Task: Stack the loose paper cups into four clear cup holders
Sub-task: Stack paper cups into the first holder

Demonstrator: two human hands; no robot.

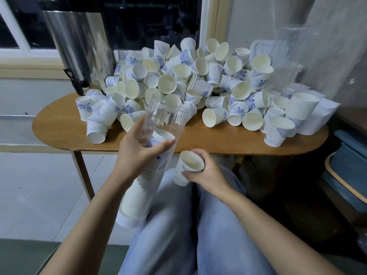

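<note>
- Legs in light blue jeans (pixel 198 235) are seen at the bottom centre of the frame.
- A clear cup holder (pixel 165 116) is held on a slant above the left thigh, with its open end raised toward the table (pixel 59 124).
- The lower part of the holder is filled with a nested cup stack (pixel 137 197).
- The left grip (pixel 139 151) is closed round the middle of the holder, with the thumb laid across its front.
- The right grip (pixel 206 171) is curled round a single paper cup (pixel 190 162), held mouth up just right of the holder.
- The wooden table spans the middle of the frame and is covered by a pile of loose cups (pixel 178 80).
- A second upright stack (pixel 301 108) is placed at the right end of the table, touching white packaging (pixel 323 116).
- A steel urn (pixel 79 46) is located at the upper left, in front of a dark window (pixel 149 22).
</note>
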